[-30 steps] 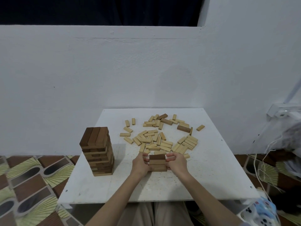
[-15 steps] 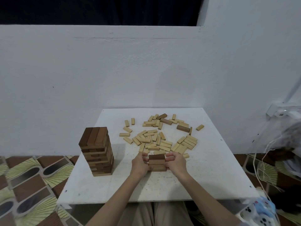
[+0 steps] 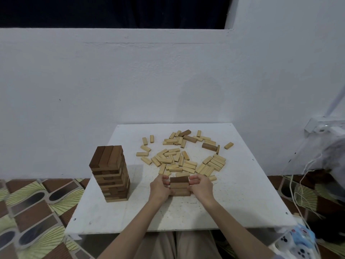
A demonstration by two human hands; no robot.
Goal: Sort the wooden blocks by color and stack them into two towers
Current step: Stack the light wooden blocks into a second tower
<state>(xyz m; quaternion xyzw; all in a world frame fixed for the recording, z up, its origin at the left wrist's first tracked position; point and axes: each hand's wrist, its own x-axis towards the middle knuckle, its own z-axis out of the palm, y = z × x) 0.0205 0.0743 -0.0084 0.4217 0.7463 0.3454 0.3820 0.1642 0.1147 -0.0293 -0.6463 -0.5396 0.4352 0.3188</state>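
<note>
A tall tower of dark brown blocks (image 3: pixel 110 173) stands at the left of the white table (image 3: pixel 242 199). Three brown blocks (image 3: pixel 179 186) lie side by side in front of me. My left hand (image 3: pixel 160 187) grips their left ends and my right hand (image 3: pixel 200 186) grips their right ends, squeezing the row between them. A spread of several light wooden blocks (image 3: pixel 179 159) lies beyond my hands. Three loose brown blocks (image 3: pixel 209 147) sit among them at the far side.
A white wall rises right behind the table. Patterned floor tiles (image 3: pixel 33 212) lie to the left. White cables (image 3: pixel 300 184) and a power strip (image 3: pixel 296 243) sit to the right, off the table edge.
</note>
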